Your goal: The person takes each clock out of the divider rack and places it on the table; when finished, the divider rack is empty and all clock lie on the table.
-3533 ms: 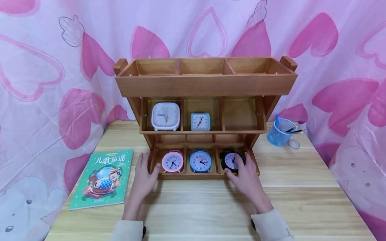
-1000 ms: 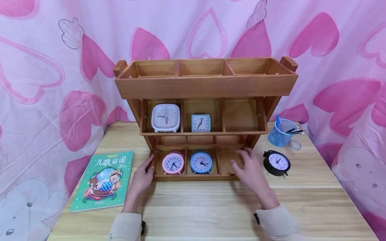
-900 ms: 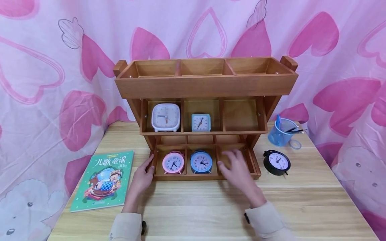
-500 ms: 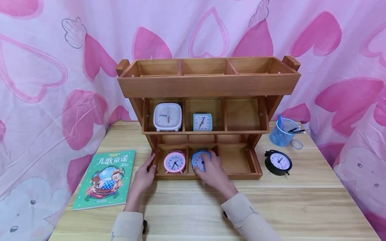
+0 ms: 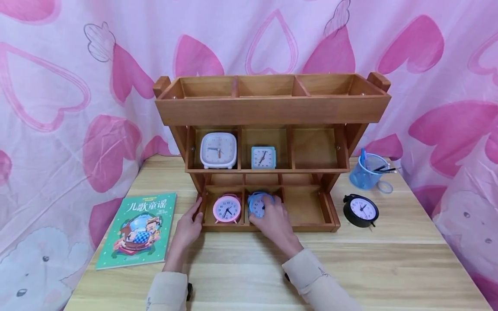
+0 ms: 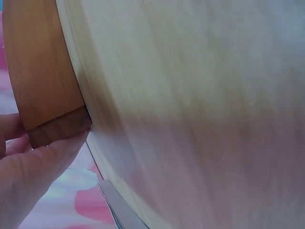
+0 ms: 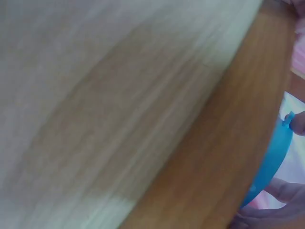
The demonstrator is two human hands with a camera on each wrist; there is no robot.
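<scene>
In the middle bottom compartment of the wooden shelf (image 5: 272,111), my right hand (image 5: 274,220) grips a blue alarm clock (image 5: 254,205), which is tilted and partly hidden by the fingers. The right wrist view shows a thumb and fingers around the clock's blue case (image 7: 271,162). My left hand (image 5: 187,229) rests against the shelf's lower left end; in the left wrist view its thumb (image 6: 57,152) lies along the wooden end (image 6: 62,126). A pink alarm clock (image 5: 227,209) stands in the bottom left compartment. On the table to the right of the shelf is a black alarm clock (image 5: 361,211).
A white clock (image 5: 218,150) and a small light-blue square clock (image 5: 263,157) occupy the middle tier. To the left lies a green book (image 5: 136,231). A blue pen holder (image 5: 365,172) and a ring-shaped item (image 5: 384,187) stand at the right back.
The black alarm clock has gone from the bottom right compartment to the table on the right. My right hand has moved left to the blue clock, which now tilts in its grip.
</scene>
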